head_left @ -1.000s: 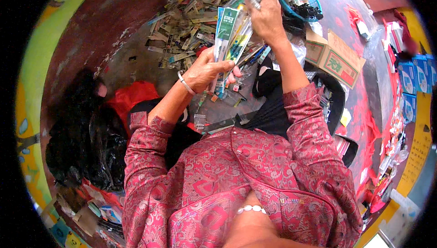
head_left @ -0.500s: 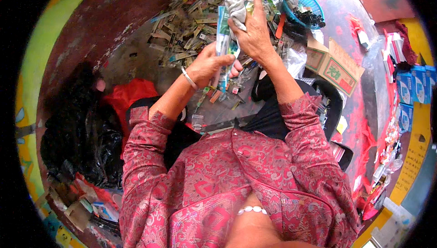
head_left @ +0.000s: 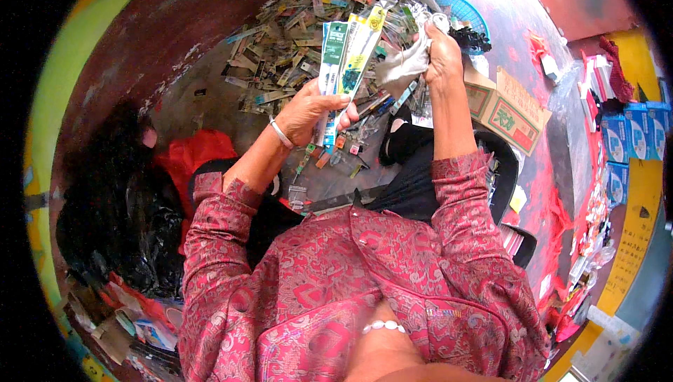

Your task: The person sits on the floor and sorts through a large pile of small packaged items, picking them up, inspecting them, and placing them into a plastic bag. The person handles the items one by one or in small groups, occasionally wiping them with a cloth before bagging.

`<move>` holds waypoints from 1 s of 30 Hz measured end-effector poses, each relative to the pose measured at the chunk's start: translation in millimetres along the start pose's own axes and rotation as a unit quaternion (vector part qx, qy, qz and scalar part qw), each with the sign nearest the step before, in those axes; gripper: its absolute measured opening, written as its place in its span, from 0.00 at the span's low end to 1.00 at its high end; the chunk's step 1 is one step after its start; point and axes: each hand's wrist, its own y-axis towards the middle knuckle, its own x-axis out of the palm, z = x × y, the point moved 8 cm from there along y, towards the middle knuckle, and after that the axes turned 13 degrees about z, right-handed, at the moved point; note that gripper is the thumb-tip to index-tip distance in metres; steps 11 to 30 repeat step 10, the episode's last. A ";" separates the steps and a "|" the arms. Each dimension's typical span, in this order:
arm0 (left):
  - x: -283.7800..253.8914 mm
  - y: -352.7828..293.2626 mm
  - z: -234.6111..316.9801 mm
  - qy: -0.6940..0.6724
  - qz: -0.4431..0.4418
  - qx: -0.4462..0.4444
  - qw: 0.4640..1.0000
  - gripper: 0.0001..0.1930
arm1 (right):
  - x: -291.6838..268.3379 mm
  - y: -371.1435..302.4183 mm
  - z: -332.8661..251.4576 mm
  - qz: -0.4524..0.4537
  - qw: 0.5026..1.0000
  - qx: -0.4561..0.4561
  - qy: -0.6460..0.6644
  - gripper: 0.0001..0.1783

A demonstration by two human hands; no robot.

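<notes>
My left hand (head_left: 312,111) grips a bundle of long flat packets (head_left: 347,56), green, white and yellow, held upright over the floor. My right hand (head_left: 436,52) is raised to the right of the bundle and is closed on a crumpled clear plastic wrapper (head_left: 401,66). Beyond both hands lies a big heap of similar flat packets (head_left: 294,38) on the dark floor. A few loose packets (head_left: 336,154) lie just below my left hand. Both forearms wear red patterned sleeves.
A cardboard box (head_left: 506,105) sits right of my right hand, with a blue plastic basket (head_left: 459,10) behind it. A black plastic bag (head_left: 119,221) and a red bag (head_left: 193,158) lie at the left. Blue packs (head_left: 627,137) and red scraps line the right side.
My left hand has raised the packet bundle and tilted it upright. My right hand has moved off the bundle to the right, pulling the clear wrapper away with it.
</notes>
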 end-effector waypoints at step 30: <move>8.8 0.3 -8.5 -0.018 -0.049 -0.038 0.998 0.16 | 53.9 -62.9 43.0 -0.285 0.951 0.045 -0.109 0.23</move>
